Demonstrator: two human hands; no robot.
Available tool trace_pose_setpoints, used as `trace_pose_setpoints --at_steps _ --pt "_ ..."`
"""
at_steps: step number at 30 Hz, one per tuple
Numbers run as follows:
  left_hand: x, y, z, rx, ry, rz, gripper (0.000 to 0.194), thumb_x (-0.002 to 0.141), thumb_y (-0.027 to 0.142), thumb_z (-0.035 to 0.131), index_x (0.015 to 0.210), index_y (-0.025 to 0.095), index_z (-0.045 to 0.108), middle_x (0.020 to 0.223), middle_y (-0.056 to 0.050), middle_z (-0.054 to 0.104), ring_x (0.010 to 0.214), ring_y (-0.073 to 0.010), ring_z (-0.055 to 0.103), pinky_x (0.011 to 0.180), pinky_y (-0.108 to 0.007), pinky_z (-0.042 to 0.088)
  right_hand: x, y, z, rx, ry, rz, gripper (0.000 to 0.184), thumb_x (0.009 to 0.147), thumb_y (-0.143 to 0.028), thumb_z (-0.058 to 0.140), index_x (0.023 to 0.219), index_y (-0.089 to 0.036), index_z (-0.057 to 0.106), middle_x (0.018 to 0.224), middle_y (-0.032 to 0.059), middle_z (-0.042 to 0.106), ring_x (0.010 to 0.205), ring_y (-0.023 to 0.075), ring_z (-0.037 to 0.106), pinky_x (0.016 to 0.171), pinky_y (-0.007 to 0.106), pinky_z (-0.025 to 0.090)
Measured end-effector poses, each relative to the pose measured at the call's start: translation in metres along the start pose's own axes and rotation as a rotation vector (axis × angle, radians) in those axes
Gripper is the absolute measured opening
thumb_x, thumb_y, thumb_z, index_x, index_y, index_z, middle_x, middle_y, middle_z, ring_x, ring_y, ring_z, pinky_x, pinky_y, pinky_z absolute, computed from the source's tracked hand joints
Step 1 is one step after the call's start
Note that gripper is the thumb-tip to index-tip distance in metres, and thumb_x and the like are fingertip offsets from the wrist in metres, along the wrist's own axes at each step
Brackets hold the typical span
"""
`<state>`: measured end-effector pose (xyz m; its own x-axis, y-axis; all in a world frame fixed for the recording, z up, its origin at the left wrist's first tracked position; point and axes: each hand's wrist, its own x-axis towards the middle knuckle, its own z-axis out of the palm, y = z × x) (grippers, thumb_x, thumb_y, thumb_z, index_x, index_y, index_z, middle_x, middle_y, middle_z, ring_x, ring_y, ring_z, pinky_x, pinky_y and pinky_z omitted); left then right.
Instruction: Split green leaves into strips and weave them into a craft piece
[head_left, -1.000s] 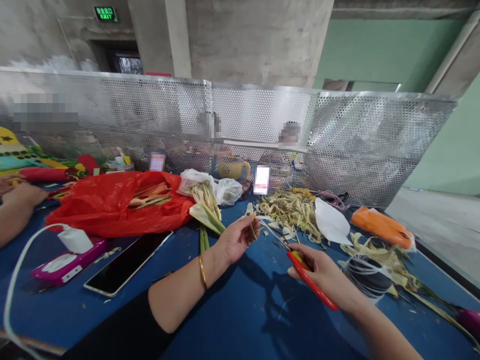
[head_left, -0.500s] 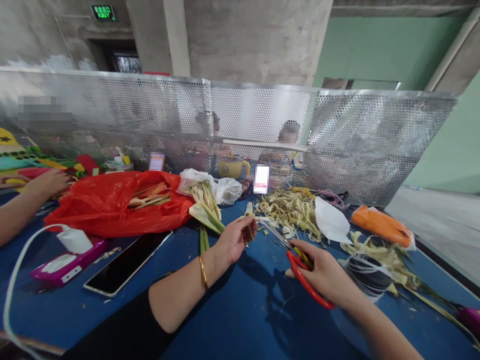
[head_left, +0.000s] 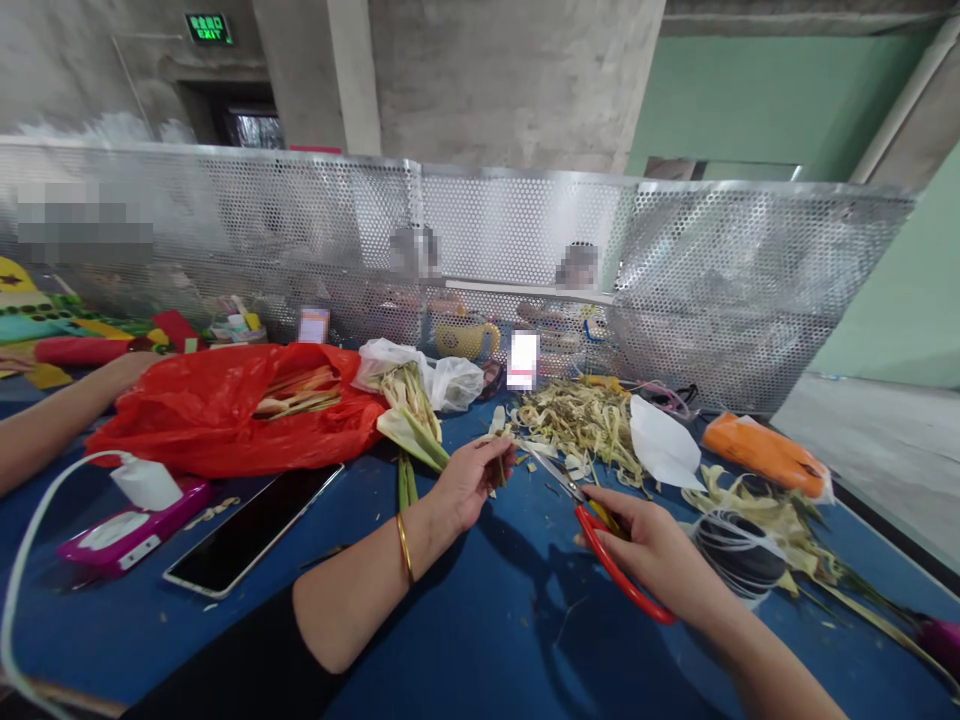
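Observation:
My left hand (head_left: pixel 469 482), with a gold bangle at the wrist, pinches a small piece of dried husk (head_left: pixel 501 472) between thumb and fingers; much of the piece is hidden by the fingers. Held in my right hand (head_left: pixel 649 540) is a pair of red-handled scissors (head_left: pixel 619 578). The blades point up and left, with their tips close to the husk piece. Just beyond the scissors lies a heap of pale, curled husk scraps (head_left: pixel 581 420). Green and cream husks (head_left: pixel 412 415) lie behind my left forearm, partly in a white plastic bag (head_left: pixel 457 382).
To the left are a red plastic bag (head_left: pixel 180 420) with husk strips, a black phone (head_left: pixel 255 530) and a purple power strip (head_left: pixel 135 530). A spool of cord (head_left: pixel 739 555) and an orange packet (head_left: pixel 765 455) sit right. A perforated metal screen (head_left: pixel 517 220) stands behind. Another person's arm (head_left: pixel 75 405) reaches in.
My hands and the scissors have barely moved. At the far left, the other person's hand has shifted slightly right, toward the red bag.

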<state>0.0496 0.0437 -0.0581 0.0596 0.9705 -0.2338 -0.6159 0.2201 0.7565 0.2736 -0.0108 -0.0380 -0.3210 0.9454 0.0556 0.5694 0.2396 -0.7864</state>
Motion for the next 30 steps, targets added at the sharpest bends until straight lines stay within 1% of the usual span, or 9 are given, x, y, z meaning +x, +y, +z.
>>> trace_pose_setpoints --at_steps 8,15,20,22,24,27,29,30 --pt "-0.001 0.002 0.003 -0.053 0.04 -0.021 0.005 0.077 0.011 0.069 0.075 0.014 0.064 0.069 -0.002 0.067 0.057 -0.0095 0.062 0.051 -0.019 0.049 -0.002 0.001 0.001 -0.02 -0.035 -0.001 0.057 0.079 -0.041 0.063 0.129 -0.015 0.058 0.106 0.0051 0.071 0.095 0.0279 0.063 0.081 0.033 0.05" --pt "0.001 0.001 0.002 -0.078 0.073 -0.058 0.007 0.078 0.009 0.067 0.076 0.013 0.062 0.068 0.0 0.065 0.056 -0.0083 0.062 0.051 -0.018 0.049 -0.001 0.001 0.003 -0.03 -0.042 -0.032 0.049 0.079 -0.04 0.063 0.121 -0.016 0.064 0.095 0.003 0.072 0.083 0.0237 0.063 0.073 0.029 0.05" --pt "0.002 0.001 0.0 -0.074 0.064 -0.058 0.007 0.078 0.011 0.068 0.076 0.014 0.062 0.068 0.0 0.065 0.058 -0.0088 0.063 0.051 -0.018 0.05 -0.003 -0.002 0.002 -0.023 -0.062 -0.032 0.042 0.077 -0.038 0.063 0.111 -0.016 0.069 0.08 0.0004 0.071 0.07 0.0188 0.06 0.06 0.024 0.046" --pt "0.003 0.002 0.0 -0.075 0.067 -0.059 0.006 0.079 0.011 0.068 0.076 0.014 0.062 0.068 0.0 0.065 0.058 -0.0089 0.063 0.051 -0.018 0.05 -0.002 -0.003 0.002 -0.034 -0.057 -0.024 0.041 0.075 -0.039 0.064 0.109 -0.016 0.071 0.076 -0.0003 0.07 0.065 0.0177 0.059 0.057 0.024 0.045" --pt "0.002 0.002 0.0 -0.072 0.08 -0.059 0.006 0.08 0.011 0.067 0.076 0.014 0.062 0.068 0.0 0.065 0.058 -0.0091 0.064 0.051 -0.019 0.051 -0.001 -0.003 0.002 -0.039 -0.018 -0.006 0.044 0.073 -0.04 0.065 0.11 -0.016 0.07 0.076 0.0001 0.07 0.065 0.0183 0.059 0.059 0.025 0.046" --pt "0.001 0.004 0.002 -0.071 0.093 -0.06 0.005 0.082 0.01 0.064 0.078 0.013 0.062 0.07 -0.001 0.067 0.058 -0.0097 0.065 0.051 -0.019 0.052 0.003 -0.001 0.001 -0.017 0.082 0.042 0.047 0.072 -0.041 0.066 0.111 -0.015 0.069 0.078 0.0023 0.071 0.069 0.0206 0.061 0.062 0.027 0.047" --pt "-0.001 0.006 0.003 -0.073 0.072 -0.071 0.003 0.085 0.013 0.061 0.084 0.013 0.064 0.074 -0.002 0.068 0.059 -0.01 0.066 0.051 -0.02 0.052 0.006 0.002 0.001 0.022 0.163 0.072 0.047 0.07 -0.042 0.066 0.109 -0.015 0.069 0.076 0.0032 0.07 0.068 0.0205 0.06 0.061 0.027 0.046" --pt "-0.002 0.007 0.003 -0.076 0.053 -0.086 0.006 0.087 0.015 0.059 0.088 0.012 0.065 0.076 -0.003 0.069 0.06 -0.0103 0.066 0.051 -0.02 0.053 0.008 0.004 0.0 0.044 0.193 0.081 0.047 0.069 -0.042 0.067 0.108 -0.014 0.07 0.074 0.0028 0.069 0.066 0.0195 0.059 0.059 0.027 0.045"
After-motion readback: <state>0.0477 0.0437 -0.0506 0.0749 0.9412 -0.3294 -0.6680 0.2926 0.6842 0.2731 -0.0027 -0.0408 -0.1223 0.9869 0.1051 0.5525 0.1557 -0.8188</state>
